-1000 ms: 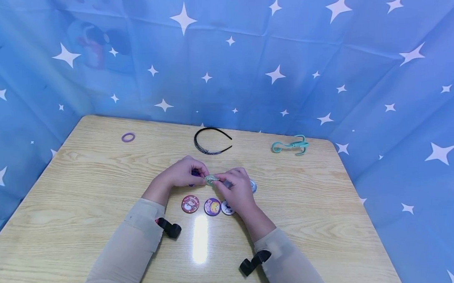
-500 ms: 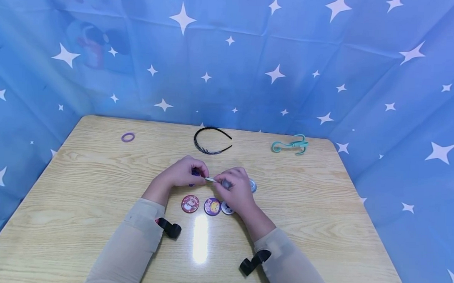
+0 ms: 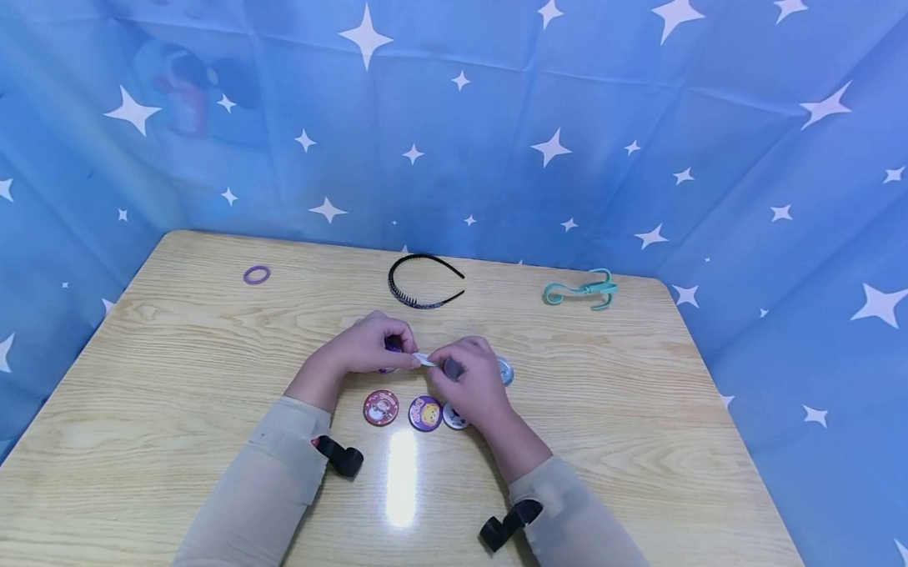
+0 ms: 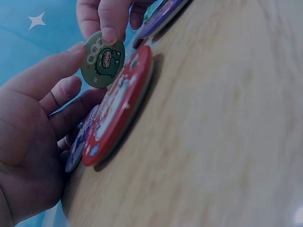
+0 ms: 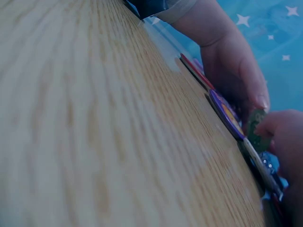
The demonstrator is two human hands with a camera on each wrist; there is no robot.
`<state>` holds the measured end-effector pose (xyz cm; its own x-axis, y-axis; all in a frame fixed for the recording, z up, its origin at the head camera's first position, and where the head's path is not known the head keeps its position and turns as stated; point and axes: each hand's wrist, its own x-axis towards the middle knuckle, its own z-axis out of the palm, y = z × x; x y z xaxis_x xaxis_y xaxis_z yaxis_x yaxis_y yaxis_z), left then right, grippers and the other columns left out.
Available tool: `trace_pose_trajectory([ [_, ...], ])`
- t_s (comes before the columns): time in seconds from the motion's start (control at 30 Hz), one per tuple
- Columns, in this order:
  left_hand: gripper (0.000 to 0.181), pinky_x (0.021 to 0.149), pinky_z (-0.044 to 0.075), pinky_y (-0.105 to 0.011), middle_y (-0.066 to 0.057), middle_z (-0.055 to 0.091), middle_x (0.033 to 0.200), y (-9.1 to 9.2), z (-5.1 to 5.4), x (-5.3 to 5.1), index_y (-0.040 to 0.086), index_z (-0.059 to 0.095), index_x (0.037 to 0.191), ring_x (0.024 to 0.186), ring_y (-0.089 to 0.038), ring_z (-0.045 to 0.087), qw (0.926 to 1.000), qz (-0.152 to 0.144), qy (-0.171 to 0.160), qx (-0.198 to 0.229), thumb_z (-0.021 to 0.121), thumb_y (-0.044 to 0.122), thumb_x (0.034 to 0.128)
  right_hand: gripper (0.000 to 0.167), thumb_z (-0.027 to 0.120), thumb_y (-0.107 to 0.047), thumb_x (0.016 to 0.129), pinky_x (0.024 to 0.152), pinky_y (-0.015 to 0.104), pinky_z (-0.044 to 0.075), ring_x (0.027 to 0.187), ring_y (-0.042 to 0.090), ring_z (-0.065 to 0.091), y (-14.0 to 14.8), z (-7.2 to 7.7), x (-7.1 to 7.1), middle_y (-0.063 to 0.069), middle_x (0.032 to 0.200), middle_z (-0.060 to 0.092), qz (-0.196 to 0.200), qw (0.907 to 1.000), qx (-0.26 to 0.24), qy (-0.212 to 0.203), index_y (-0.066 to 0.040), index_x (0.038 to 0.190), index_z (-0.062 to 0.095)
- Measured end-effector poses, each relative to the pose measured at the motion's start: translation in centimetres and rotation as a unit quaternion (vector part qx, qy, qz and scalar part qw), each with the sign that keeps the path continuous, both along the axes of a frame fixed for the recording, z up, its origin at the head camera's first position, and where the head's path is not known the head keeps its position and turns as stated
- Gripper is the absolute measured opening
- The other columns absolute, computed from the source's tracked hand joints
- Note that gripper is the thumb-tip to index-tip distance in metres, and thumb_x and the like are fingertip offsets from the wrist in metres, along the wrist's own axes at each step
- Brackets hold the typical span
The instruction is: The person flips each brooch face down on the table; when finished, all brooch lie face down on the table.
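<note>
A round green button badge [image 4: 102, 60] with a cartoon dinosaur is held up between both hands, tilted, a pale side showing in the head view. My left hand [image 3: 369, 345] pinches its left edge, while my right hand [image 3: 471, 380] pinches the opposite edge with thumb and fingers. Below the hands lie a red badge [image 3: 380, 408], a purple badge [image 3: 425, 413] with a yellow figure, and a white badge [image 3: 453, 417] partly covered by the right wrist. Beneath the left hand a dark purple badge [image 3: 392, 346] is mostly hidden. A light blue badge [image 3: 505, 371] peeks out beside the right hand.
On the wooden table [image 3: 195, 375], a purple ring [image 3: 256, 275] lies at the back left. A black toothed headband [image 3: 403, 295] lies at the back middle, and a teal hooked plastic item [image 3: 581, 290] at the back right. A blue starry curtain [image 3: 459, 150] hangs behind.
The green badge has turned between the fingers: its green face showed in the head view, then its edge, now a pale side. Both hands stay almost in place.
</note>
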<state>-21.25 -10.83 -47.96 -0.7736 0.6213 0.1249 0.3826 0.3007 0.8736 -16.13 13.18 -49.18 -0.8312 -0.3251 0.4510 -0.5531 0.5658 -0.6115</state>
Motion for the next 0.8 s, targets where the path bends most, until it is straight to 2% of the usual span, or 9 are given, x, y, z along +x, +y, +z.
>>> trace_pose_trajectory([
  [0.27, 0.018, 0.062, 0.045, -0.027, 0.005, 0.069, 0.078, 0.05, 0.1, 0.11, 0.015, 0.071, 0.084, 0.066, -0.015, 0.054, 0.9995, 0.017, 0.009, -0.023, 0.089, 0.014, 0.0879, 0.017, 0.087, -0.024, 0.085, 0.103, 0.051, 0.044, 0.11, 0.028, 0.063, -0.02, 0.2, 0.01, 0.001, 0.101, 0.079, 0.017, 0.9996, 0.024, 0.0, -0.013, 0.098, 0.082],
  [0.47, 0.022, 0.071, 0.047, -0.032, 0.004, 0.07, 0.083, 0.09, 0.12, 0.22, 0.013, 0.073, 0.086, 0.076, -0.019, 0.058, 0.9981, 0.043, 0.006, -0.044, 0.094, 0.014, 0.0812, 0.022, 0.089, -0.037, 0.086, 0.105, 0.052, 0.042, 0.117, 0.023, 0.057, -0.03, 0.3, 0.01, -0.004, 0.109, 0.076, -0.001, 0.9957, 0.079, -0.049, -0.021, 0.098, 0.081],
  [0.63, 0.027, 0.088, 0.038, -0.042, 0.007, 0.066, 0.082, 0.49, -0.08, 0.52, 0.02, 0.072, 0.083, 0.09, -0.022, 0.051, 0.9915, 0.082, 0.036, -0.094, 0.098, 0.023, 0.0756, 0.018, 0.091, -0.034, 0.085, 0.108, 0.055, 0.04, 0.122, 0.025, 0.056, -0.04, 0.28, 0.04, -0.003, 0.113, 0.075, -0.008, 0.9922, 0.11, -0.058, -0.023, 0.092, 0.078],
  [0.7, 0.028, 0.09, 0.033, -0.044, 0.009, 0.064, 0.081, 0.69, -0.17, 0.61, 0.023, 0.072, 0.082, 0.094, -0.022, 0.047, 0.9883, 0.092, 0.049, -0.112, 0.098, 0.026, 0.0739, 0.016, 0.09, -0.031, 0.085, 0.107, 0.056, 0.04, 0.121, 0.026, 0.056, -0.03, 0.25, 0.08, -0.003, 0.112, 0.075, -0.008, 0.9927, 0.107, -0.054, -0.023, 0.09, 0.078],
  [0.8, 0.028, 0.09, 0.033, -0.044, 0.008, 0.062, 0.082, 0.79, -0.16, 0.68, 0.024, 0.071, 0.081, 0.094, -0.022, 0.047, 0.9871, 0.096, 0.047, -0.119, 0.099, 0.026, 0.0734, 0.016, 0.09, -0.031, 0.085, 0.106, 0.056, 0.04, 0.12, 0.025, 0.056, -0.02, 0.23, 0.14, -0.004, 0.112, 0.075, -0.008, 0.993, 0.106, -0.052, -0.023, 0.089, 0.078],
])
